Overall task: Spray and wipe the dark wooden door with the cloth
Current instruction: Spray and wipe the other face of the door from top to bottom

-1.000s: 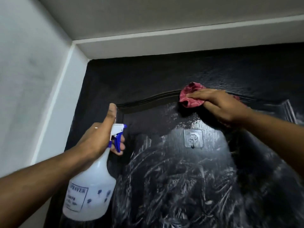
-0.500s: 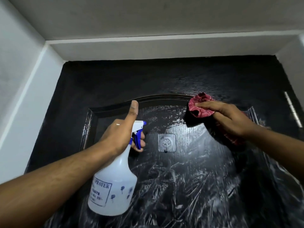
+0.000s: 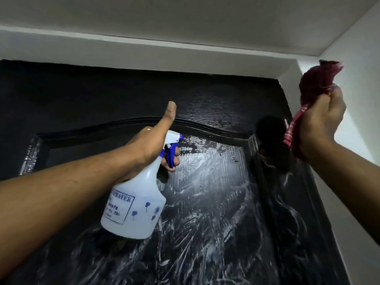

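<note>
The dark wooden door (image 3: 98, 93) fills the view, its arched panel streaked with wet smears. My left hand (image 3: 150, 145) grips the neck of a white spray bottle (image 3: 135, 206) with a blue trigger, thumb raised, fingers on the trigger, nozzle aimed at the upper panel. My right hand (image 3: 320, 120) holds a bunched red cloth (image 3: 312, 85) off the door, up at the door's top right corner in front of the white wall.
A white door frame and lintel (image 3: 185, 56) run above the door, with the ceiling (image 3: 205, 17) over them. A white side wall (image 3: 362, 140) stands close on the right.
My right hand lifted the cloth off the arched moulding and swung it up and right, away from the door. The view shifted right, and the bottle stays aimed at the panel.
</note>
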